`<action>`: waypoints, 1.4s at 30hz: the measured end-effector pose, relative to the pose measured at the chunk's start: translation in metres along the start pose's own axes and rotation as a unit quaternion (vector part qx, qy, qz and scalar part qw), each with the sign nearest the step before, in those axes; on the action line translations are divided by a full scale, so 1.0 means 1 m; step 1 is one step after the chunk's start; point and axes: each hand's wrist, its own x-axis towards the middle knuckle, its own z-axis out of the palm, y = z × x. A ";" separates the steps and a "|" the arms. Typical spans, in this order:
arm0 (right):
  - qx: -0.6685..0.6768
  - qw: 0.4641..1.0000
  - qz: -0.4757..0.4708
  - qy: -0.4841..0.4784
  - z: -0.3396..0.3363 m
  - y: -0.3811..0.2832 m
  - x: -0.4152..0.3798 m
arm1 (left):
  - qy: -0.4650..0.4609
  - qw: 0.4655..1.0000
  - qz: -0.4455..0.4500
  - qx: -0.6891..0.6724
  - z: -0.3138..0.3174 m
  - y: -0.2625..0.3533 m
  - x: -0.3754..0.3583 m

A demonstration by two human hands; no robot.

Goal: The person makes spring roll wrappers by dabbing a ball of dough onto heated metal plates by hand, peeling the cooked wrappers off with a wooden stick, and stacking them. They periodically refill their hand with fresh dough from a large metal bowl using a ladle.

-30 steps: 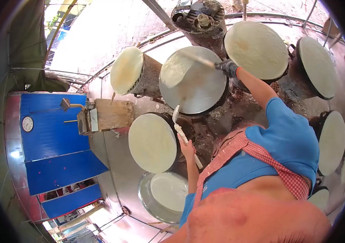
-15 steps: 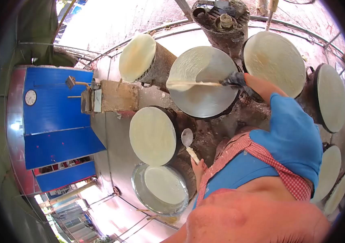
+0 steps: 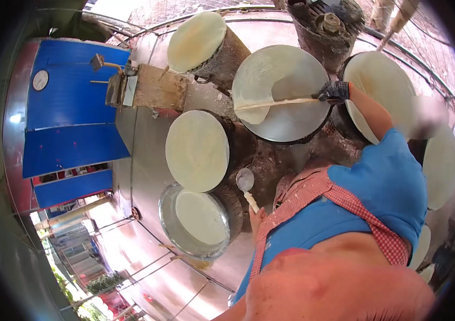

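The right hand (image 3: 333, 92), in one dark glove, is gripping one long stick (image 3: 286, 102) that is reaching across one round griddle (image 3: 299, 123), where pale batter (image 3: 259, 72) is covering the left and upper part and bare metal is showing at the lower right. The left hand (image 3: 258, 218) is holding one ladle (image 3: 245, 182) by its handle, while one wide tub (image 3: 164, 224) and at least four other coated griddles (image 3: 197, 151) are standing around.

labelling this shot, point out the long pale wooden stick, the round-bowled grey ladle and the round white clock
Long pale wooden stick (image 3: 281, 102): head view, middle of its shaft.
Round-bowled grey ladle (image 3: 245, 181): head view, its bowl.
Round white clock (image 3: 40, 80): head view, middle of its dial.
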 end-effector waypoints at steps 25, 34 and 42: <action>-0.117 0.864 0.371 -0.321 -0.066 -0.013 -0.109 | -0.049 0.998 -0.041 0.026 -0.073 -0.028 -0.030; -0.173 0.861 0.394 0.272 0.216 -0.203 -0.188 | -0.171 0.971 -0.147 -0.080 -0.130 0.002 -0.016; -0.251 0.831 0.420 0.265 0.305 -0.219 -0.100 | -0.337 0.904 -0.150 -0.218 -0.170 0.024 -0.068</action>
